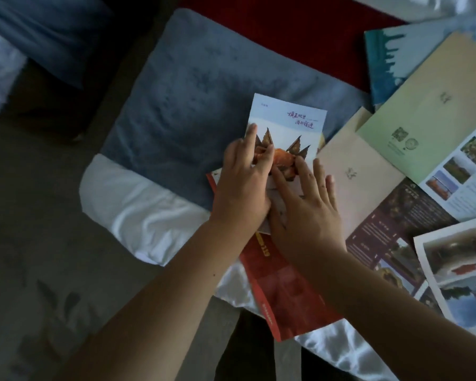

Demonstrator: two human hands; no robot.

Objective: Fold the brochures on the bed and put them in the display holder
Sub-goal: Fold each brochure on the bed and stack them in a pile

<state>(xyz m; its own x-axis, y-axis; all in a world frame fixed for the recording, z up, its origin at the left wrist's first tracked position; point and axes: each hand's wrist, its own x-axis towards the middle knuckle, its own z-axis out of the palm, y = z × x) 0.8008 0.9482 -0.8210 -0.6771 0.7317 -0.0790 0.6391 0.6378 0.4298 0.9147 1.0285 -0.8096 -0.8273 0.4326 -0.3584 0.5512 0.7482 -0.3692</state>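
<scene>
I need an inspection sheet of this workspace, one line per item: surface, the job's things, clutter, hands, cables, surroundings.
Surface: bed, white sheet with a blue-grey blanket across it.
Job's things: crab brochure under both hands, lying on a red brochure; more brochures spread flat to the right. Display holder: nothing seen.
Clutter: nothing seen.
Hands: left hand and right hand pressed flat on the crab brochure, no grip closed.
Cables: nothing seen.
Surroundings: grey carpet at left; dim light.

head view | above, looking steeply down | close over bed [154, 215] (single view)
</scene>
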